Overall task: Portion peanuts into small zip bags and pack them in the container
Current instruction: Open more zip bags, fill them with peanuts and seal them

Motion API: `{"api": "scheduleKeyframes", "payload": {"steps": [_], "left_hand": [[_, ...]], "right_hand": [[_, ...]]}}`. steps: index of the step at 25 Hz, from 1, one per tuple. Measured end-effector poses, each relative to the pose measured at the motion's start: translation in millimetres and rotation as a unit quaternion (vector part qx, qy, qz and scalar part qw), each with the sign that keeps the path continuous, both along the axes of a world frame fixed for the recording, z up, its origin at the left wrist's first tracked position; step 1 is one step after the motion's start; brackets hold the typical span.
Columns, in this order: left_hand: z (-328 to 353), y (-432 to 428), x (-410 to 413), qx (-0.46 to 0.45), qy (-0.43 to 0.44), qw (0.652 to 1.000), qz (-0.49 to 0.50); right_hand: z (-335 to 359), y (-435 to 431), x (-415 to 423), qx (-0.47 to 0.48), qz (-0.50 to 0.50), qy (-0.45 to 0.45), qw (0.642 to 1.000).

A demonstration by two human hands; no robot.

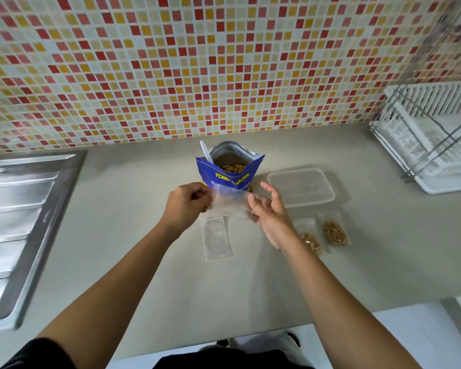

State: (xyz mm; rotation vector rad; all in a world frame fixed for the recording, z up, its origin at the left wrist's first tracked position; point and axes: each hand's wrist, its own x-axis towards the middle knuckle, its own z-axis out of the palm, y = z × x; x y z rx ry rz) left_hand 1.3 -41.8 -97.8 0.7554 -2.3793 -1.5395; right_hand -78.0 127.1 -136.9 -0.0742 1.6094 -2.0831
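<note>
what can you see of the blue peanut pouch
The blue foil stand-up pouch with yellow lettering stands upright on the grey counter, top open, silvery lining showing, peanuts inside. A white plastic spoon handle pokes out at its left rim. A small clear zip bag held up in front veils its lower front.
</note>
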Motion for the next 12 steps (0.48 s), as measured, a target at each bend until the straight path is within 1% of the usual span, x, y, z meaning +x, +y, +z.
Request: {"api": "scheduleKeyframes", "payload": {"steps": [1, 2, 5, 7, 8, 10, 11, 12], "left_hand": [[3.9, -1.6, -0.4, 0.03, 0.011, 0.999, 0.005], [7.3, -2.3, -0.7, 0.034, 0.014, 0.999, 0.002], [12.6, -1.7, -2.0, -0.044, 0.001, 0.999, -0.016], [13.9, -0.3, -3.1, -0.063, -0.003, 0.998, -0.012], [14.5, 0.1, -3.5, -0.039, -0.002, 0.999, -0.008], [19.1, 1.8, -4.4, 0.039, 0.002, 0.999, 0.0], [21.9, 1.8, -5.1, 0.059, 0.003, 0.998, -0.003], [24.9, 1.1, -6.2, 0.057, 0.0, 0.998, -0.008]], "right_hand": [[3.4, 1.9, -1.2, 0.012, 0.012, 0.009, 1.0], [5.8, 4.6, -2.8, 0.02, 0.023, 0.015, 0.999], [13.0, 11.2, -9.5, 0.026, 0.046, 0.02, 0.998], [18.2, 12.6, -14.3, 0.002, 0.049, 0.008, 0.999], [20.4, 12.5, -16.1, -0.006, 0.044, 0.011, 0.999], [26.1, 11.8, -18.3, 0.022, 0.023, 0.039, 0.999], [29.4, 12.1, -19.4, 0.04, 0.021, 0.06, 0.997], [30.6, 12.4, -21.6, 0.046, 0.026, 0.075, 0.996]]}}
